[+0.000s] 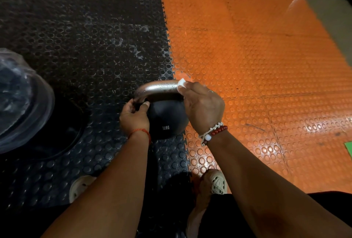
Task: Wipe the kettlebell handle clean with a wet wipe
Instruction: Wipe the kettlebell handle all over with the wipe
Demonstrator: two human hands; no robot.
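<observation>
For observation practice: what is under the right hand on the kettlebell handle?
A white wet wipe peeks out on the shiny metal handle; the handle's right end is covered.

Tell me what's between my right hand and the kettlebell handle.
In the head view, a white wet wipe lies between the right hand and the handle; the hand presses it against the handle's right end.

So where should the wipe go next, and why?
Probably slide the wet wipe left along the handle. The right hand holds it at the handle's right end, while the left hand grips the other end, so the bare arch between likely needs wiping.
</observation>
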